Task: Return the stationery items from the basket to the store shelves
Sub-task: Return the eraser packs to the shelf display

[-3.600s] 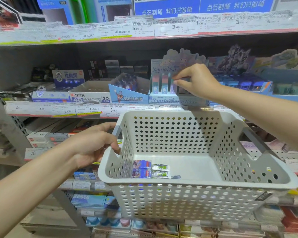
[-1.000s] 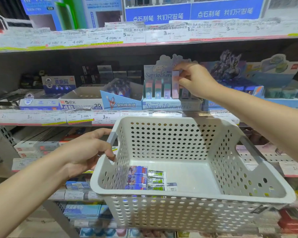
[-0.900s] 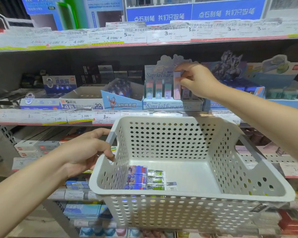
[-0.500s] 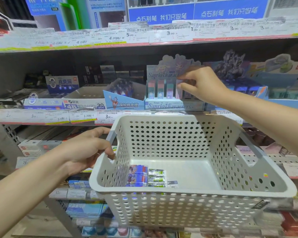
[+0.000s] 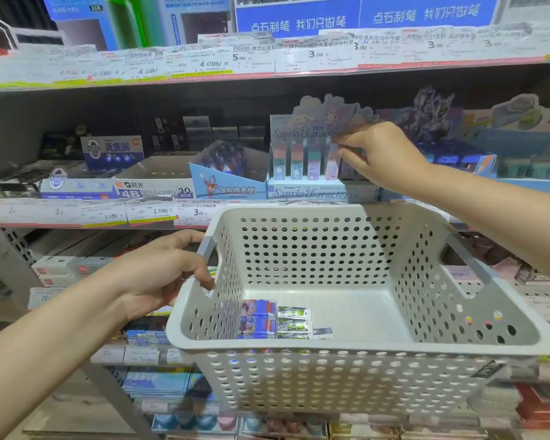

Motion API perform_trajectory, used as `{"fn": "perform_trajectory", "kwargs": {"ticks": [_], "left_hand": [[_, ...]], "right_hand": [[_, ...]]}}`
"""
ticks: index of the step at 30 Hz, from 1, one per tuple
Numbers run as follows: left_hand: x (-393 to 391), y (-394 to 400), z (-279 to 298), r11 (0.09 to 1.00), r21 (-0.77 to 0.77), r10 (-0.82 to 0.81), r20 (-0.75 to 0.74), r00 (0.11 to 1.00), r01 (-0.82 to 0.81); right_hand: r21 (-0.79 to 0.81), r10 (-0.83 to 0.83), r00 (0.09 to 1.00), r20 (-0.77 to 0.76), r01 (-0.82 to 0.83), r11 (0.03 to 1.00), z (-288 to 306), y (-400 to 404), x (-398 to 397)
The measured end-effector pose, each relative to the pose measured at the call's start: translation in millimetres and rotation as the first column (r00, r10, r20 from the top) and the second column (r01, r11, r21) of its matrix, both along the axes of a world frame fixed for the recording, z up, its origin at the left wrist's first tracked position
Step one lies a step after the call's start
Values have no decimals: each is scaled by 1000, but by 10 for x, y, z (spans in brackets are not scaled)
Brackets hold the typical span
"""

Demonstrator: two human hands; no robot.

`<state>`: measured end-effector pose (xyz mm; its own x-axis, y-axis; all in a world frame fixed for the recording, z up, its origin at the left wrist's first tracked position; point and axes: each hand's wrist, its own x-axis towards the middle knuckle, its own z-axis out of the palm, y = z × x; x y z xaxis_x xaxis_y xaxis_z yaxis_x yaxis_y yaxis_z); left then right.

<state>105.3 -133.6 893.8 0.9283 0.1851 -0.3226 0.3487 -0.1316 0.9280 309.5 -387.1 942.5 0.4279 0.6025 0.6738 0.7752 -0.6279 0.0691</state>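
My left hand (image 5: 159,274) grips the left handle of a white perforated basket (image 5: 346,346) held in front of the shelves. In its near-left corner lie blue-purple eraser packs (image 5: 257,319), small green-white packs (image 5: 293,322) and one tiny dark item (image 5: 323,332). My right hand (image 5: 381,154) reaches over the basket to the Sanrio display box (image 5: 311,192) on the middle shelf. Its thumb and fingers pinch the top of a pink stick item (image 5: 331,166), which stands in the box's row beside three similar ones.
Left of the Sanrio box stand a blue Ultraman eraser box (image 5: 227,187) and a 4B eraser box (image 5: 153,192). Price-tag strips (image 5: 299,55) edge each shelf. More blue boxes (image 5: 451,160) fill the right. Lower shelves behind the basket hold further stationery.
The right hand has lowered the pink stick item from a raised position into the Sanrio box's row. The left hand and the basket have barely shifted.
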Motion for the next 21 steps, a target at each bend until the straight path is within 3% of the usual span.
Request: {"fn": "perform_trajectory", "kwargs": {"ticks": [4,21], "left_hand": [[23,-14,-19,999,-34,24,5,1000,-24],[80,-5,-10,999,-32,2,16,1000,-1]], "right_hand": [[44,9,1000,-29,-8,999,12,-6,9],[-131,90,996,3,-89,987,-71,-46,148]]}}
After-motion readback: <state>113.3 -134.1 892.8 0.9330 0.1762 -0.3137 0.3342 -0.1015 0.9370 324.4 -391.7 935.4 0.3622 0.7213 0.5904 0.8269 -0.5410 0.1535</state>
